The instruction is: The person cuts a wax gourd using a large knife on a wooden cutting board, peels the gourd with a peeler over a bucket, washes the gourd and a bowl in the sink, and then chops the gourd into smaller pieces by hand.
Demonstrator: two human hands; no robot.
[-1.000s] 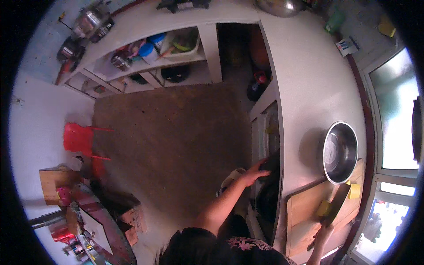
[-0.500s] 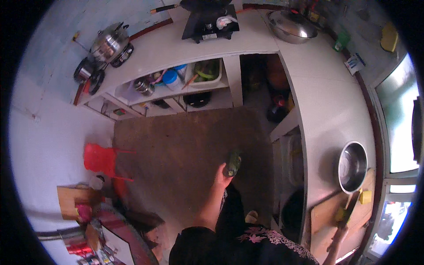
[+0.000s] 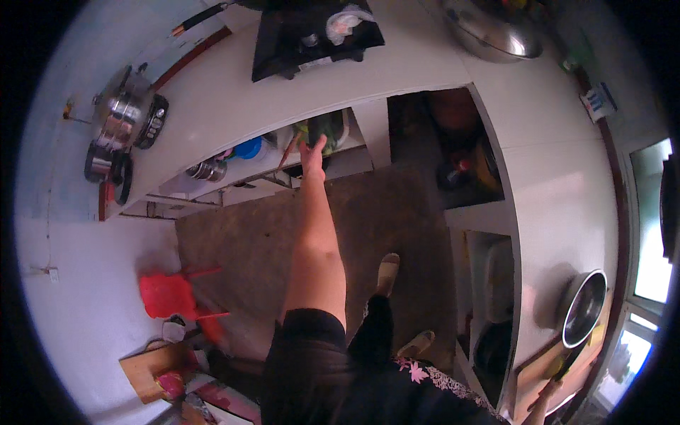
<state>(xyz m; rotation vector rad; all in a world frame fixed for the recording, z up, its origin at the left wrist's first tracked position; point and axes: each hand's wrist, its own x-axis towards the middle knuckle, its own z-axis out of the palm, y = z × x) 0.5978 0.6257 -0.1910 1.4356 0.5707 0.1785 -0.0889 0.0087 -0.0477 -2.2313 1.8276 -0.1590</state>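
My left arm stretches forward, and my left hand [image 3: 312, 157] is at the white bin [image 3: 346, 129] of green vegetables on the shelf under the counter. Its fingers are closed around a dark green vegetable [image 3: 322, 127], whose exact kind is too blurred to tell. Low at the right, my right hand [image 3: 550, 389] grips a kitchen knife [image 3: 569, 363] over the wooden cutting board [image 3: 528, 386]. Beside the blade lies a yellowish-green piece [image 3: 554, 366], partly hidden. A steel basin [image 3: 585, 308] stands at the board's far edge, with a yellow chunk [image 3: 596, 336] next to it.
A gas stove [image 3: 283, 42] and a lidded steel wok [image 3: 489, 35] sit on the far counter. Steel pots [image 3: 120, 117] stand at its left end. Blue-lidded containers [image 3: 249, 147] share the shelf. A red stool [image 3: 166, 295] is on the floor by the left wall.
My left hand has moved forward from above the floor to the shelf bin, carrying the dark green vegetable. My body has stepped and leaned forward. My right hand stays at the board with the knife.
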